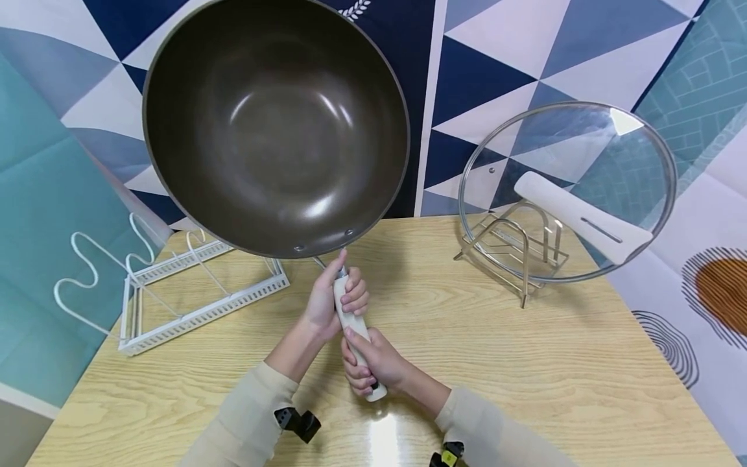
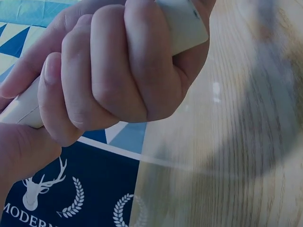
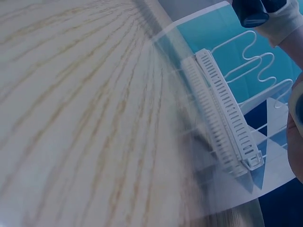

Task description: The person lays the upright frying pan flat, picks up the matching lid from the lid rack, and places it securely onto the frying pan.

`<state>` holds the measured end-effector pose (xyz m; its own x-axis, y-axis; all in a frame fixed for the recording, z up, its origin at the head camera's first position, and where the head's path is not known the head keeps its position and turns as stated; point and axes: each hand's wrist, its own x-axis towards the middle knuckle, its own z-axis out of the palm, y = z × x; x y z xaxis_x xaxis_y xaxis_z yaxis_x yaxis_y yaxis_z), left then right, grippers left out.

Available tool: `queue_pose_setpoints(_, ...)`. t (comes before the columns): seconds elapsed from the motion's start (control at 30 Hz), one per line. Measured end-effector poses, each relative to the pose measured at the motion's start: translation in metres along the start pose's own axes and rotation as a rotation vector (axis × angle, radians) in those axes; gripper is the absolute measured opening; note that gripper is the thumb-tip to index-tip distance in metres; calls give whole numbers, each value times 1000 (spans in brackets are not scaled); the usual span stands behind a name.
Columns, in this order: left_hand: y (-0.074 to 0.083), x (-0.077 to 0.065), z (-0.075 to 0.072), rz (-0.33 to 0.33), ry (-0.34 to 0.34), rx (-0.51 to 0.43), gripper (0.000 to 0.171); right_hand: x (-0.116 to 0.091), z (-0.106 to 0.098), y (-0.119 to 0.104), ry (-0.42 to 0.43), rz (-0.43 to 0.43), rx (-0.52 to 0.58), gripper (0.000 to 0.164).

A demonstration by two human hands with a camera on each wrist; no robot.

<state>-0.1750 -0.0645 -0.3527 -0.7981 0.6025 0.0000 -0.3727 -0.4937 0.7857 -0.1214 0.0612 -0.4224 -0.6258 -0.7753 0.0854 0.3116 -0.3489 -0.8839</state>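
A large wok (image 1: 274, 130), dark brown inside with two rivets near its handle, is held up above the table, its open side facing me. My left hand (image 1: 335, 301) grips its cream-white handle (image 1: 360, 327) close to the pan, thumb lying along it. Farther down, my right hand (image 1: 373, 363) holds the same handle near its end. In the left wrist view, curled fingers wrap the handle (image 2: 182, 26), whose end sticks out. At the right wrist view's edge, only part of the hands and handle end shows.
A white wire rack (image 1: 201, 311) stands at the left of the wooden table (image 1: 525, 383). To the right, a glass lid (image 1: 589, 149) with a white handle (image 1: 583, 211) leans upright in a metal wire stand (image 1: 525, 259). A patterned cloth (image 1: 490, 84) hangs behind.
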Motion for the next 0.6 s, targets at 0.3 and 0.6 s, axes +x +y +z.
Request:
queue_pose_setpoints(0.3,2,3,-1,-23,-27,-8,57,4,2,2,-22,-14,44,42)
queue_pose_setpoints(0.6,-1,0,-8,-72,-5,-38,59,4,7,11,-31,13,91,43)
